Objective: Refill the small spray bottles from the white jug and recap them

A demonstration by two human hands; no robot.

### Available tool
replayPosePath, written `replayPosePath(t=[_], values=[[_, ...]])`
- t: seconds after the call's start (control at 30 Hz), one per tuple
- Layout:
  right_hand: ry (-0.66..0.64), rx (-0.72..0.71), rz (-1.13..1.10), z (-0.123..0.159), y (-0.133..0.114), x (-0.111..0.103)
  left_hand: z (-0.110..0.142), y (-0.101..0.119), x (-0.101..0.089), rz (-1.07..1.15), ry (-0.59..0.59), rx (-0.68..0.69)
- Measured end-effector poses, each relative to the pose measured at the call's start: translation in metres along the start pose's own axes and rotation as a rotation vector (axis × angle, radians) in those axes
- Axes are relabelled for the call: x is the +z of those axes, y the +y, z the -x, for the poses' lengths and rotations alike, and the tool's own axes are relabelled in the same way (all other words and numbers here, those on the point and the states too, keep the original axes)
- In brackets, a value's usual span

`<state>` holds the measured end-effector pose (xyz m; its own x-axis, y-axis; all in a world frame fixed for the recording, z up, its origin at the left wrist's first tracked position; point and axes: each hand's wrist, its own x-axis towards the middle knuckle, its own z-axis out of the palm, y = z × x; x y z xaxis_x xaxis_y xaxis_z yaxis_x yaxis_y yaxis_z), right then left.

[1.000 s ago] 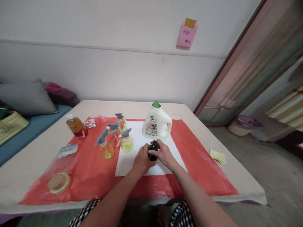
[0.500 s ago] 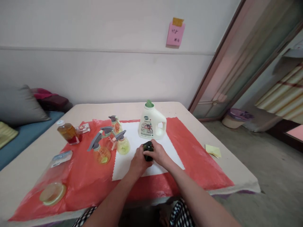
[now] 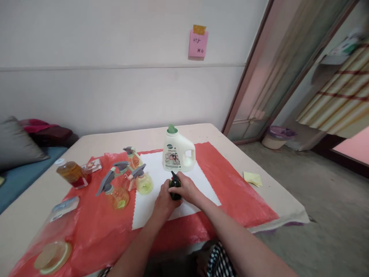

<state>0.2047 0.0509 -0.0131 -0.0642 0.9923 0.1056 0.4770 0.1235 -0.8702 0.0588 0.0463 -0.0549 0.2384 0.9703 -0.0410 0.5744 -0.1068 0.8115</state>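
A small dark green bottle (image 3: 174, 189) with a black pump top stands on a white cloth (image 3: 157, 169). My left hand (image 3: 163, 203) is wrapped round its body from the left. My right hand (image 3: 187, 190) is closed round it from the right, fingers near the pump. Behind them stands a white detergent jug (image 3: 176, 151) with a green cap. To the left are three small yellow-orange spray bottles (image 3: 123, 184) with grey triggers.
The cloth lies on a red plastic sheet (image 3: 236, 184) over a beige table (image 3: 138, 136). An amber bottle (image 3: 70, 173) and a clear bag with a lid (image 3: 52, 238) sit at left. Yellow sticky notes (image 3: 252, 178) lie at right. A sofa with cushions (image 3: 17, 154) stands at far left.
The view has swung right, shifting everything leftward. My hands have stayed on the dark bottle; its black pump top now shows above my fingers.
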Motion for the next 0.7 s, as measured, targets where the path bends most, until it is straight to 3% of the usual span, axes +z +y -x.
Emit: replayPosePath(t=[0.23, 0.5, 0.6, 0.7], values=[[-0.102, -0.098, -0.048, 0.0, -0.001, -0.012, -0.004, -0.002, 0.0, 0.014, 0.01, 0.02], [0.041, -0.025, -0.017, 0.002, -0.005, -0.014, 0.0, 0.017, 0.001, 0.196, -0.078, 0.047], [0.143, 0.003, -0.023, 0.005, -0.007, -0.031, 0.004, 0.025, 0.002, 0.306, -0.086, -0.02], [0.325, 0.074, -0.008, 0.007, -0.002, -0.061, 0.007, 0.029, 0.0, 0.294, -0.079, -0.093]])
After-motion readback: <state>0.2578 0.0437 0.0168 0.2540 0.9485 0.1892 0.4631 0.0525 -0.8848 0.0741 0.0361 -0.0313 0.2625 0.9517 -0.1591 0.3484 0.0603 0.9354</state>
